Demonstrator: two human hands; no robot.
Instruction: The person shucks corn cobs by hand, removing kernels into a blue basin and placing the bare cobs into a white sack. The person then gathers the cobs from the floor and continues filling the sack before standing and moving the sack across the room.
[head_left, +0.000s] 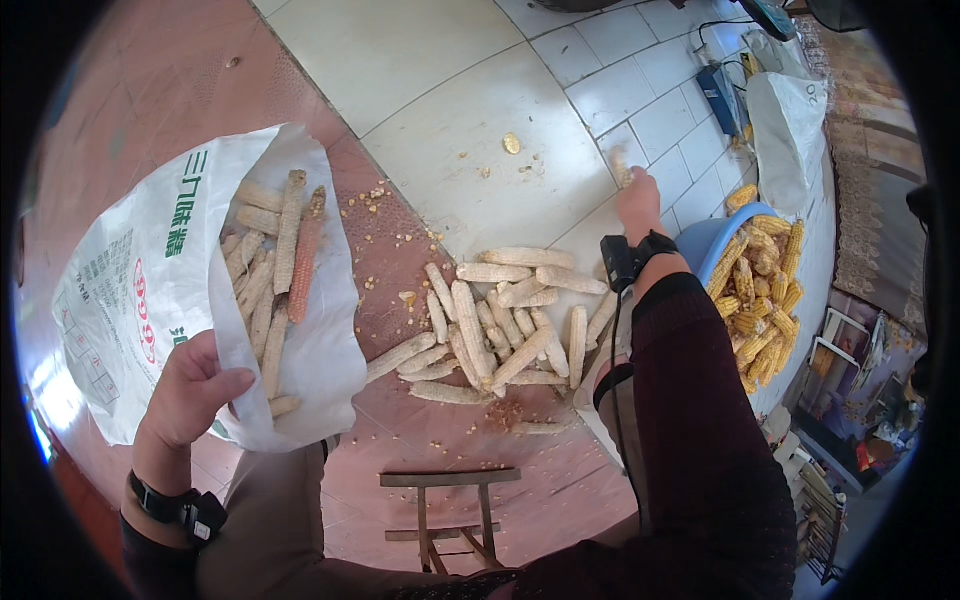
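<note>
My left hand grips the rim of a white woven sack that bears printed writing. Its mouth gapes towards the right, and several bare corncobs lie inside, one of them reddish. Out to the right, my right hand is closed around a pale corncob, blurred at its far end. Between the two hands, a loose pile of stripped corncobs spreads over the floor. The lower part of the sack's contents is hidden by its wall.
A blue basin with yellow ears of corn stands at the right. Behind it are another white sack and a blue box with cables. A wooden stool sits near my legs. Loose kernels dot the tiles.
</note>
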